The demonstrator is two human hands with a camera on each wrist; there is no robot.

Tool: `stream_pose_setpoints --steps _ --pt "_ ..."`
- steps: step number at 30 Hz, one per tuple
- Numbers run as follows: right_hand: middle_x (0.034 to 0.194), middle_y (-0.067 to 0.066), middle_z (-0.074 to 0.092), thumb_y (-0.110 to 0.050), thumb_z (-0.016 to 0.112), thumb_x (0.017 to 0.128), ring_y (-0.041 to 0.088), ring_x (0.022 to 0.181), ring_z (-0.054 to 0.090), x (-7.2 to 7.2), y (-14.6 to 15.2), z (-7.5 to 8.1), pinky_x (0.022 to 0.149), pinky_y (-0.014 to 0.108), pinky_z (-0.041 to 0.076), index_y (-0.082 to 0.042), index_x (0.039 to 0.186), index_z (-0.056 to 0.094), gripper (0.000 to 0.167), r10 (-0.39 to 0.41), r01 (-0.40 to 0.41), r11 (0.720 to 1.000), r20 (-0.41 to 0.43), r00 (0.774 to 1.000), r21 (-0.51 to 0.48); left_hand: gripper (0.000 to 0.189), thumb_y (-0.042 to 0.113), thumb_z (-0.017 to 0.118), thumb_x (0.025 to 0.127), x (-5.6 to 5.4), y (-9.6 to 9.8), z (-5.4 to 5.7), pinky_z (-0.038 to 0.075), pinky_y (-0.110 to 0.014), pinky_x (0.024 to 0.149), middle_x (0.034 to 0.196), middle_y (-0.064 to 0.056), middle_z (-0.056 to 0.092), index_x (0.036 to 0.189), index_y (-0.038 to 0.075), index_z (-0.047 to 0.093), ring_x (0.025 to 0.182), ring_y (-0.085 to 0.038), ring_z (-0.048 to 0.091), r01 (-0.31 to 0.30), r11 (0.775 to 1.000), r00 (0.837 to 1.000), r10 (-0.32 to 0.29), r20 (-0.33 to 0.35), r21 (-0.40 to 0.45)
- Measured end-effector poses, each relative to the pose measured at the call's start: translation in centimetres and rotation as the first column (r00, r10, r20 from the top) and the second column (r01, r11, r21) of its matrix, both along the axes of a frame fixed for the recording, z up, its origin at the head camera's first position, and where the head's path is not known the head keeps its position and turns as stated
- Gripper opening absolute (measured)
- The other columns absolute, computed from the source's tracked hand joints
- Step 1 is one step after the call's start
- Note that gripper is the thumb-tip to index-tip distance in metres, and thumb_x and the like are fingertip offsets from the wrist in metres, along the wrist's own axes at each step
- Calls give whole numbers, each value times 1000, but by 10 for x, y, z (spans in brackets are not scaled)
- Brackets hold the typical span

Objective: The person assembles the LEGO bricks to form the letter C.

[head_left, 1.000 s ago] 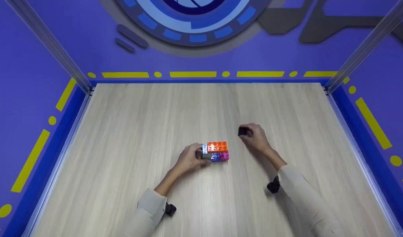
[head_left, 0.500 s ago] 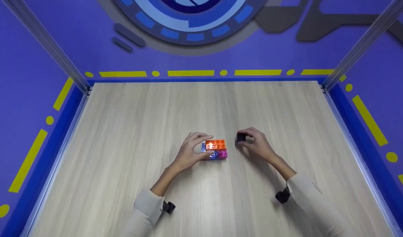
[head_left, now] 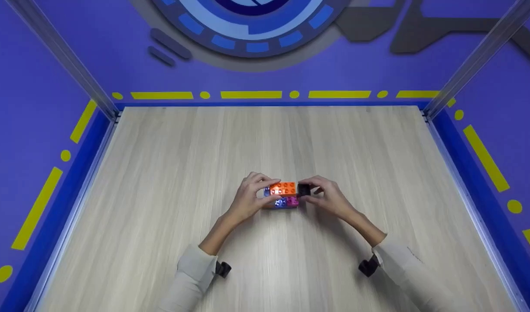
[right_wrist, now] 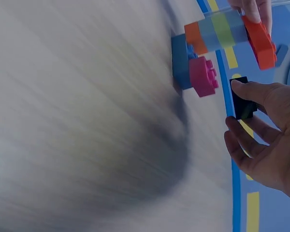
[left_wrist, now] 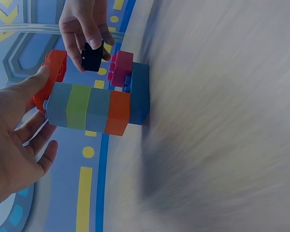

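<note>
A tower of toy building bricks stands on the table in front of me. In the left wrist view its base is a long blue brick [left_wrist: 140,94], bearing a magenta brick [left_wrist: 121,69] and a column of orange, blue and green bricks [left_wrist: 78,107]. Crowning the column is a long orange-red brick [head_left: 287,189], which juts out sideways. My left hand [head_left: 248,197] pinches this top brick between thumb and fingers. Thumb and fingertips of my right hand [head_left: 330,198] hold a small black brick [right_wrist: 242,99], raised above the magenta one and close to the orange-red brick's free end.
The wood-grain table [head_left: 204,143] stretches out around the bricks. Blue-purple walls with yellow marks [head_left: 251,95] bound it at the back and both sides, with metal posts [head_left: 473,65] at the corners. A small black camera [head_left: 369,266] sits at each wrist.
My right hand has brought the black brick leftward and nearer, up beside the tower. My left hand has shifted from the tower's left side to the orange-red top brick.
</note>
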State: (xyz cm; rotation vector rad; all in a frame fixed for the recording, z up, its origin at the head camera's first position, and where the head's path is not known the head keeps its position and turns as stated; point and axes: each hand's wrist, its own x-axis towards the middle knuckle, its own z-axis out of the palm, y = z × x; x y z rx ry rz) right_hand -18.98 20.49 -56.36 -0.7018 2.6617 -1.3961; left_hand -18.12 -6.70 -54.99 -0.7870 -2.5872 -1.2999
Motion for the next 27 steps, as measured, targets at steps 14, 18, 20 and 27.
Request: stream_pose_setpoints --steps 14,18,20,27 --pt "119 19 71 -7 82 85 34 106 69 6 -16 3 86 43 60 2 123 69 41 24 -22 998 41 999 -54 39 27 83 85 -3 -1 1 44 -37 86 99 -8 69 120 9 76 94 -22 58 26 1000 998 -26 57 3" --pt "118 19 71 -7 82 85 34 103 69 6 -18 3 85 43 60 2 121 70 39 11 -7 997 53 999 -76 38 27 82 85 -3 -1 1 45 -37 86 99 -7 68 119 10 77 94 -22 58 27 1000 998 -27 61 7" --pt "117 19 71 -6 83 84 34 101 70 6 -19 3 85 44 60 2 120 70 39 7 -2 997 61 998 -82 39 26 83 85 -3 -2 1 45 -38 86 99 -8 68 119 10 77 94 -22 59 29 1000 998 -29 63 5" --pt "118 19 70 -8 83 84 34 103 69 6 -21 5 86 45 60 1 121 69 40 8 -3 997 68 998 -75 39 27 82 85 -4 -3 2 44 -37 86 99 -8 69 120 10 76 94 -23 59 31 999 997 -32 69 5"
